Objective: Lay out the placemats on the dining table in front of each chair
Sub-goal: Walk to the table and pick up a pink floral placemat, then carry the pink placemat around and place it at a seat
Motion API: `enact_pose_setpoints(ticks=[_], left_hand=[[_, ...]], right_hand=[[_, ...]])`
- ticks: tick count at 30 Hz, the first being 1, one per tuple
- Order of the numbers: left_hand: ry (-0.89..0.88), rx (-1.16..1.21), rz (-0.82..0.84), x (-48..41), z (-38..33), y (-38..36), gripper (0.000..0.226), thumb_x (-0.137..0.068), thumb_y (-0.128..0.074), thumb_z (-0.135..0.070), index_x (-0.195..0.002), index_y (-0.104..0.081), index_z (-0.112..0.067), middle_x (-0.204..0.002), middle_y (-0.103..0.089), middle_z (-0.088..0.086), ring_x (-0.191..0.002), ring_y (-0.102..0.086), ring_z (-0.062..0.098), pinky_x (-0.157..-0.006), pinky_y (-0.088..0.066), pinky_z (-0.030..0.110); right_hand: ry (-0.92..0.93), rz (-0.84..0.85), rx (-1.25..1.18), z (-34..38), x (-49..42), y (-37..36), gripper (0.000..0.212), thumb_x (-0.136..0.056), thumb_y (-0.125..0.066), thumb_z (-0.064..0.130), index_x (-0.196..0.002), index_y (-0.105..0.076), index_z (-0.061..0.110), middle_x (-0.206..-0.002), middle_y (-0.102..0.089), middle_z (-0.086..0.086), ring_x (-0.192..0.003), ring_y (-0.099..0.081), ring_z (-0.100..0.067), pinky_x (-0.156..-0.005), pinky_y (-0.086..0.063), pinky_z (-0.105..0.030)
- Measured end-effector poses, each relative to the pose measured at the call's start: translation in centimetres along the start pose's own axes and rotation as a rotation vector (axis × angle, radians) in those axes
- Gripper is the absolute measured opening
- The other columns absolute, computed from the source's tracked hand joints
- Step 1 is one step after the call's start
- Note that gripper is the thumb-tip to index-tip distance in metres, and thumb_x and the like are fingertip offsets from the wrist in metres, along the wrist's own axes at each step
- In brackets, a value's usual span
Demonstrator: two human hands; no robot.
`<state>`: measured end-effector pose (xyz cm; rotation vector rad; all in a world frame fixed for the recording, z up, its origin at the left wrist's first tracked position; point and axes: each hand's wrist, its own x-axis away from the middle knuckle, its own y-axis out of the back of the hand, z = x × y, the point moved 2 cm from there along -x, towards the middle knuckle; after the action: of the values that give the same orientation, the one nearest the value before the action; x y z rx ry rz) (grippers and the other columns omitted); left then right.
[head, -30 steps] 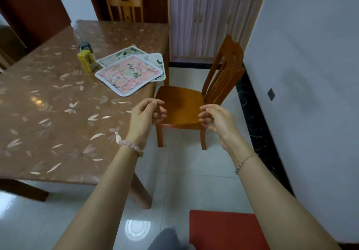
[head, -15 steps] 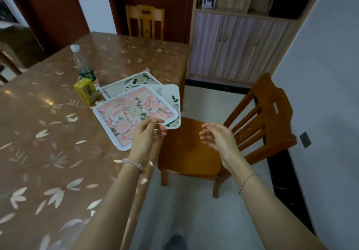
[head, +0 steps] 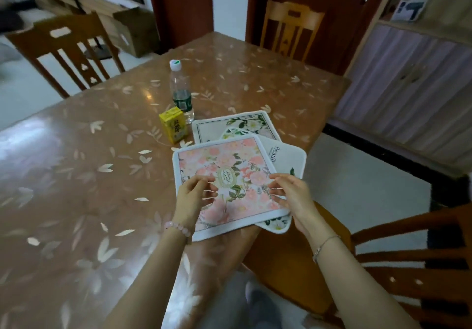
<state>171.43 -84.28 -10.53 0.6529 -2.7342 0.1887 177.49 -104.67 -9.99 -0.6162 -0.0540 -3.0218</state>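
Observation:
A loose pile of placemats lies at the right edge of the brown leaf-patterned dining table (head: 76,175). On top is a pink floral placemat (head: 229,165) with a white border. Under it a white placemat (head: 287,158) with printed letters sticks out over the table edge, and a cream floral placemat (head: 227,126) lies behind. My left hand (head: 196,198) hovers over the pink mat's near left part, fingers curled and apart. My right hand (head: 291,195) hovers at its right edge, fingers spread. Neither hand grips anything.
A clear water bottle (head: 180,91) and a yellow drink carton (head: 175,127) stand just behind the mats. Wooden chairs stand at the near right (head: 408,264), the far end (head: 288,29) and the far left (head: 69,52). A cabinet (head: 408,86) fills the right wall.
I have stepped closer to the table. Both hands have moved forward from over the chair seat to above the pink placemat, and their fingers have opened.

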Motion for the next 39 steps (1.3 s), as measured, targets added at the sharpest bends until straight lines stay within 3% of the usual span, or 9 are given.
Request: enact_pose_setpoints(ticks=[7, 11, 15, 18, 22, 26, 30, 34, 39], left_hand=[[0.117, -0.008, -0.248, -3.4, 2.1, -0.7, 0.024, -0.092, -0.047, -0.009, -0.074, -0.062, -0.010, -0.072, -0.060, 0.008, -0.068, -0.057, 0.023, -0.055, -0.048, 0.023], [0.159, -0.133, -0.377, -4.9, 3.8, -0.1, 0.023, -0.092, -0.048, -0.012, -0.079, -0.067, -0.018, -0.115, -0.065, 0.016, -0.105, -0.058, 0.031, -0.082, -0.050, 0.039], [0.220, -0.132, -0.472, -5.8, 5.1, 1.0, 0.018, -0.092, -0.049, -0.016, -0.101, -0.063, -0.022, -0.109, -0.067, 0.015, -0.083, -0.060, 0.019, -0.086, -0.050, 0.043], [0.256, -0.232, -0.513, -6.6, 5.8, 1.7, 0.031, -0.088, -0.051, -0.024, -0.117, -0.059, -0.017, -0.109, -0.067, 0.015, -0.089, -0.063, 0.027, -0.084, -0.053, 0.041], [0.249, -0.373, -0.555, -7.0, 5.6, 1.9, 0.025, -0.090, -0.047, -0.012, -0.108, -0.064, -0.011, -0.091, -0.065, 0.005, -0.067, -0.054, 0.010, -0.054, -0.040, 0.017], [0.274, -0.355, -0.553, -7.2, 5.9, 2.3, 0.028, -0.087, -0.049, -0.008, -0.112, -0.061, -0.006, -0.099, -0.064, 0.004, -0.084, -0.056, 0.019, -0.063, -0.040, 0.025], [0.260, -0.383, -0.519, -7.4, 5.5, 3.0, 0.027, -0.084, -0.046, -0.002, -0.101, -0.067, -0.009, -0.077, -0.065, 0.002, -0.064, -0.055, 0.015, -0.053, -0.041, 0.022], [0.215, -0.354, -0.547, -7.2, 4.2, 2.9, 0.029, -0.082, -0.047, -0.002, -0.066, -0.064, -0.020, -0.066, -0.058, 0.003, -0.063, -0.048, 0.018, -0.055, -0.039, 0.024], [0.132, -0.332, -0.478, -6.9, 1.8, 1.5, 0.025, -0.083, -0.050, -0.004, -0.066, -0.061, -0.019, -0.069, -0.057, 0.005, -0.063, -0.048, 0.018, -0.055, -0.039, 0.025]], right_hand=[[-0.071, 0.167, 0.164, -0.2, -9.2, -1.3, 0.022, -0.093, -0.050, 0.009, -0.082, -0.067, 0.017, -0.087, -0.066, -0.001, -0.092, -0.059, -0.020, -0.080, -0.047, -0.032], [-0.048, 0.198, 0.319, -0.4, -12.5, -1.3, 0.023, -0.092, -0.052, 0.009, -0.112, -0.063, 0.013, -0.123, -0.057, -0.005, -0.112, -0.052, -0.021, -0.093, -0.040, -0.031], [-0.078, 0.132, 0.453, -1.8, -14.5, -0.5, 0.045, -0.092, -0.053, 0.009, -0.136, -0.046, 0.012, -0.144, -0.043, -0.008, -0.127, -0.046, -0.029, -0.097, -0.041, -0.037], [-0.069, 0.106, 0.507, -2.5, -15.2, -0.4, 0.044, -0.091, -0.055, 0.011, -0.135, -0.047, 0.014, -0.141, -0.047, -0.010, -0.126, -0.046, -0.027, -0.090, -0.038, -0.030], [-0.038, 0.044, 0.564, -2.5, -15.5, -0.2, 0.045, -0.088, -0.058, 0.010, -0.132, -0.050, 0.010, -0.136, -0.052, -0.011, -0.121, -0.052, -0.028, -0.090, -0.039, -0.028], [-0.054, -0.010, 0.599, -2.7, -15.6, -0.1, 0.038, -0.086, -0.059, 0.007, -0.124, -0.055, 0.006, -0.120, -0.062, -0.013, -0.087, -0.058, -0.025, -0.072, -0.048, -0.032], [-0.115, -0.017, 0.605, -2.7, -16.0, 0.5, 0.032, -0.086, -0.060, 0.006, -0.118, -0.058, 0.005, -0.102, -0.065, -0.009, -0.078, -0.059, -0.026, -0.062, -0.048, -0.029], [-0.176, -0.021, 0.522, -2.8, -16.3, 0.9, 0.015, -0.085, -0.060, 0.006, -0.099, -0.066, 0.006, -0.095, -0.069, -0.011, -0.086, -0.065, -0.033, -0.080, -0.056, -0.045], [-0.151, -0.067, 0.397, -1.3, -15.4, 2.1, 0.009, -0.086, -0.057, 0.004, -0.090, -0.058, 0.013, -0.092, -0.062, -0.007, -0.086, -0.061, -0.030, -0.079, -0.053, -0.040]])
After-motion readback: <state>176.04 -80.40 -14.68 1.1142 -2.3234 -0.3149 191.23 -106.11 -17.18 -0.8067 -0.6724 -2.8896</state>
